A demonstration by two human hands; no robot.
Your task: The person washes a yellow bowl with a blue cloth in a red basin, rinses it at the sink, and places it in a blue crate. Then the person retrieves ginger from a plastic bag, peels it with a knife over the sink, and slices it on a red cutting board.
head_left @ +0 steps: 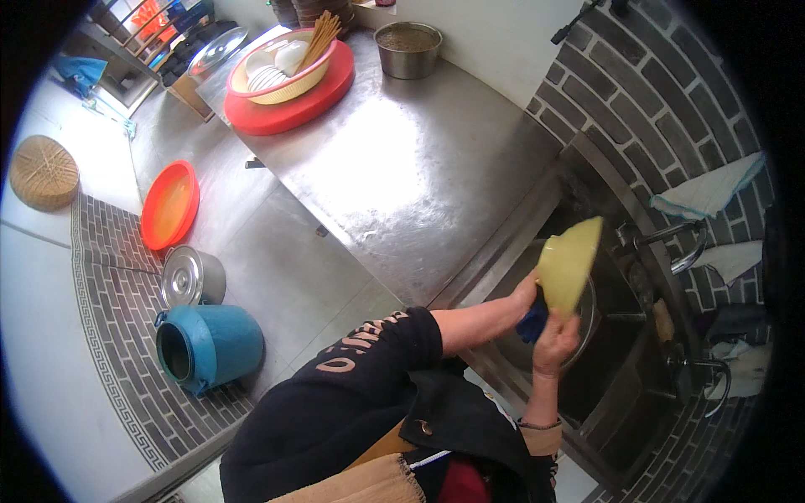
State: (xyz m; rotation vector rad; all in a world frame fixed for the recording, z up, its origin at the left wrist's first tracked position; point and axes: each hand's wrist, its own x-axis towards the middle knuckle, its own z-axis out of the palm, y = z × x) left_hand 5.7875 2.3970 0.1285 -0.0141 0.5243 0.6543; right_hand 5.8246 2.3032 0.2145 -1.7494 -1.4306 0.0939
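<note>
A yellow bowl (570, 261), tipped up on its side, is held over the metal sink (620, 356). My left hand (527, 293) grips its left edge, fingers partly hidden behind it. At its lower edge, my right hand (556, 342) is closed on the rim. Something dark blue (531, 324), perhaps a cloth, shows between the two hands; I cannot tell which hand touches it. Beneath the bowl, the rim of a round metal basin (592, 323) shows in the sink.
Two taps, one a curved tap (689, 251), line the sink's right side near hanging cloths (713, 186). On the steel counter (470, 126) stand a metal pot (408, 50) and a basket (289, 86) of crockery and chopsticks. A blue can (222, 344) lies on the floor.
</note>
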